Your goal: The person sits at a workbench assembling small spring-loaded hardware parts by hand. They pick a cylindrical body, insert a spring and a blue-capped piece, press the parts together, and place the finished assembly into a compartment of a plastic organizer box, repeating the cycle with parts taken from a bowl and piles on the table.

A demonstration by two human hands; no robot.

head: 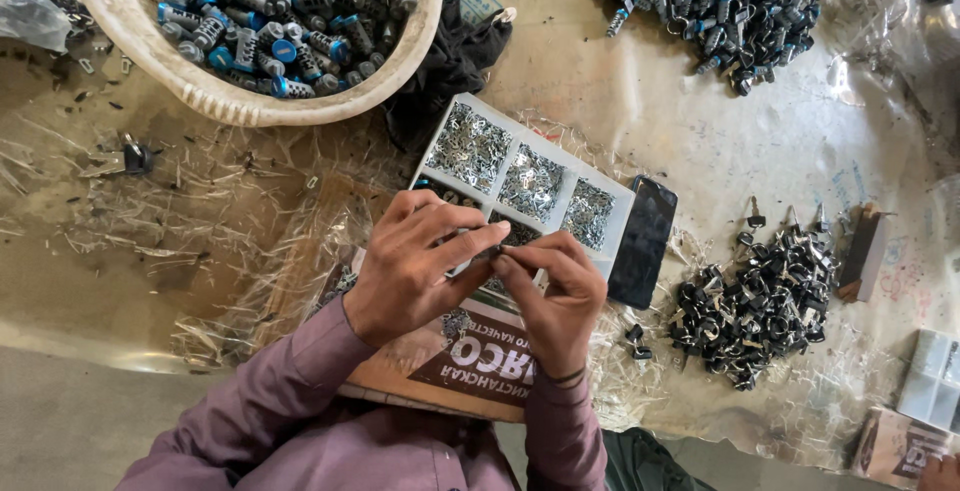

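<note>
Both hands are raised together over the middle of the work surface, wrists bent inward, purple sleeves coming up from the bottom edge. The left hand (415, 266) has its fingers curled, index and thumb stretched right, pinching a small dark metal part (492, 251). The right hand (556, 296) meets it fingertip to fingertip, thumb and forefinger closed on the same part from the other side; a thin band sits at its wrist. The part is tiny and mostly hidden by the fingers, so its shape cannot be told.

Right under the hands lies a white plastic compartment tray (620, 201), rectangular, its cells filled with small shiny silvery pieces. It rests partly on a printed brown cardboard box (440, 361).

A black phone (645, 241), glossy and flat, lies touching the tray's right edge. Further right is a heap of black lock cylinders with keys (760, 296). A second similar pile (720, 1) sits at the top right. Top left is a cream woven-plastic basket (250, 101) holding cylinders with blue caps. A black cloth (450, 61) is bunched beside the basket. The table covering (700, 141) is crinkled, dusty clear plastic sheet strewn with pale shavings.
</note>
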